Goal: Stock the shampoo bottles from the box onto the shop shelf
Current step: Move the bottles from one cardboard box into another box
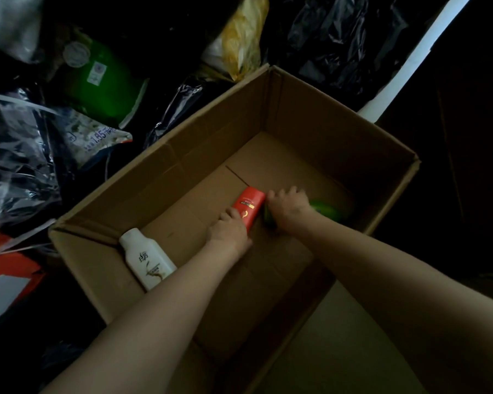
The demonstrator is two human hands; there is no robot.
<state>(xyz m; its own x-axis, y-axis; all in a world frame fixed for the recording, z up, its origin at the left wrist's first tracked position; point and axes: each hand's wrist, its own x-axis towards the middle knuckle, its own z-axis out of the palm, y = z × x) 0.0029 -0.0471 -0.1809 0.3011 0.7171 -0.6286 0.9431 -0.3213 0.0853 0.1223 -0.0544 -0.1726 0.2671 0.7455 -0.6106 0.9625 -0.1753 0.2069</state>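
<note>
A person reaches both bare arms into an open brown cardboard box (310, 109) on the floor of a dim room. The left hand (230, 229) curls its grip around the lower end of a red shampoo bottle (249, 206) lying flat on the box's bottom. The right hand (289, 206) wraps its grip over a green bottle (326, 211) just beside the red one. A white shampoo bottle (146, 258) lies against the box's left wall. Black plastic bags (339, 38) and a green packet (103, 78) crowd the floor beyond.
</note>
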